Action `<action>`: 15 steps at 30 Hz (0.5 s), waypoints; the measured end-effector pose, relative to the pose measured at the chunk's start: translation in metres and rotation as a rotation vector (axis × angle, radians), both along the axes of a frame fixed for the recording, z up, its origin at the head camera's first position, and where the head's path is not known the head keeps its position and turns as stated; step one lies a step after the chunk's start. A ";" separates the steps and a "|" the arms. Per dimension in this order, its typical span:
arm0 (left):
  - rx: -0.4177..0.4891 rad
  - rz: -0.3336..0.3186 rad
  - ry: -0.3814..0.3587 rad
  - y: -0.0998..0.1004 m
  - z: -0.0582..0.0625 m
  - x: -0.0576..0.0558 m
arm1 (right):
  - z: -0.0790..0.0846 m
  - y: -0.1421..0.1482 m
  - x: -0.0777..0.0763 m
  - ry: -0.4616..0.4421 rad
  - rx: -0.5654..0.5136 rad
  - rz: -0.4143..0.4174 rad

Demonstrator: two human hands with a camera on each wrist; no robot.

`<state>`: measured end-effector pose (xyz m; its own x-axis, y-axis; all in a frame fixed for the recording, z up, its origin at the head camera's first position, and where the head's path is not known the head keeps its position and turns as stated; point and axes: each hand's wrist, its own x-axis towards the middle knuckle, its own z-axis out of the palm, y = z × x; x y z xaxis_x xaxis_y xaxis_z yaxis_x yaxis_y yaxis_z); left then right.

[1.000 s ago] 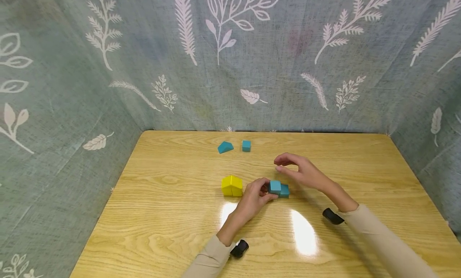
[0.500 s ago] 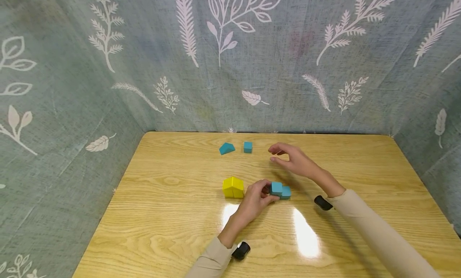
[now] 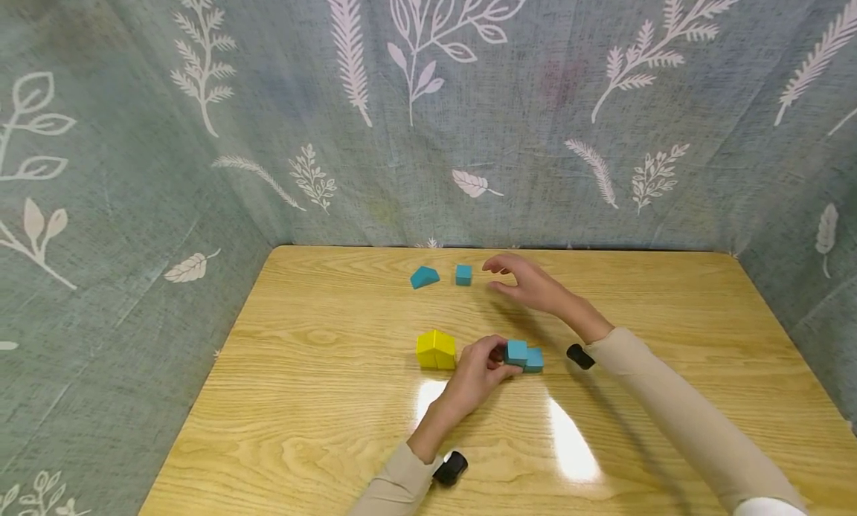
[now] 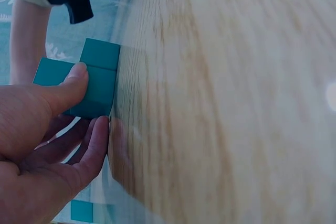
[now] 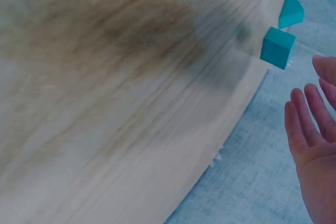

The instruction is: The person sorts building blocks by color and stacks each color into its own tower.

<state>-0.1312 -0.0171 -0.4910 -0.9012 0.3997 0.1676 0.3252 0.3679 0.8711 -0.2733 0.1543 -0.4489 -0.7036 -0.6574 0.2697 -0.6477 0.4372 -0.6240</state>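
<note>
My left hand rests at the small stack of blue toy blocks, its thumb and fingers pinching the stack's left part. One blue cube sits on top, and a lower blue cube stands at the right. In the left wrist view the thumb lies across the top cube and the block beneath it. My right hand hovers with fingers loosely extended and thumb apart, holding nothing, just right of a single blue cube. Left of that cube lies a blue triangular block.
A yellow house-shaped pair of blocks stands left of my left hand. The wooden table meets a leaf-patterned cloth at the back and sides. Black wrist cameras hang at both cuffs.
My right hand has moved away from the stack, leftward and toward the back of the table, up to the single blue cube. The left hand has stayed on the stacked blocks.
</note>
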 end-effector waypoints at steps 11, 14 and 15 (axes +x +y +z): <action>0.000 0.016 -0.019 0.001 -0.001 0.000 | -0.005 -0.017 -0.016 -0.032 0.078 0.031; 0.002 0.017 -0.022 0.001 0.000 0.000 | -0.007 -0.022 -0.018 -0.030 0.108 0.040; 0.004 0.016 -0.023 0.001 0.000 0.000 | -0.007 -0.023 -0.019 -0.028 0.115 0.045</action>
